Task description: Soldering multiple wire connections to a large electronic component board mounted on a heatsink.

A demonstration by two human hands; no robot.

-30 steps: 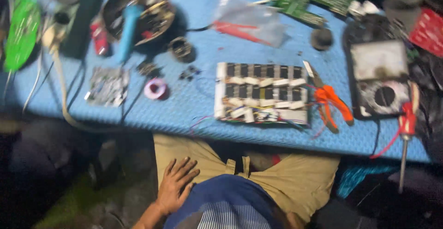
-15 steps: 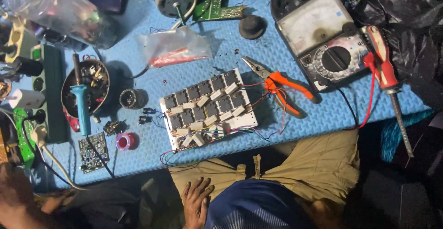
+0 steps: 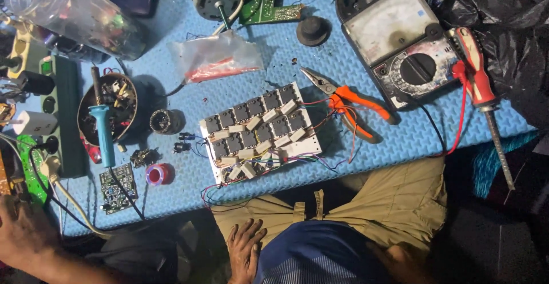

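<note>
Relay board [image 3: 260, 130] lies mid-mat beside orange pliers [image 3: 350, 102], untouched; left hand [image 3: 26, 232] rests at the mat's left edge, right hand [image 3: 245, 251] spreads open-fingered on the lap; reaching for it needs care around loose wires.

Left hand [image 3: 26, 235] blurred at the frame's corner, right hand [image 3: 400, 261] mostly hidden, clear bottle [image 3: 68, 9] cut off – top edge

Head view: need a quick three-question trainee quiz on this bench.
1. True or false: the pliers lie on top of the meter.
2. What rests across the round dish? A soldering iron; B screwdriver; C motor.
3. What colour are the pliers' handles?
Key: 1 false, they lie on the blue mat beside the meter; 2 A; 3 orange.
</note>
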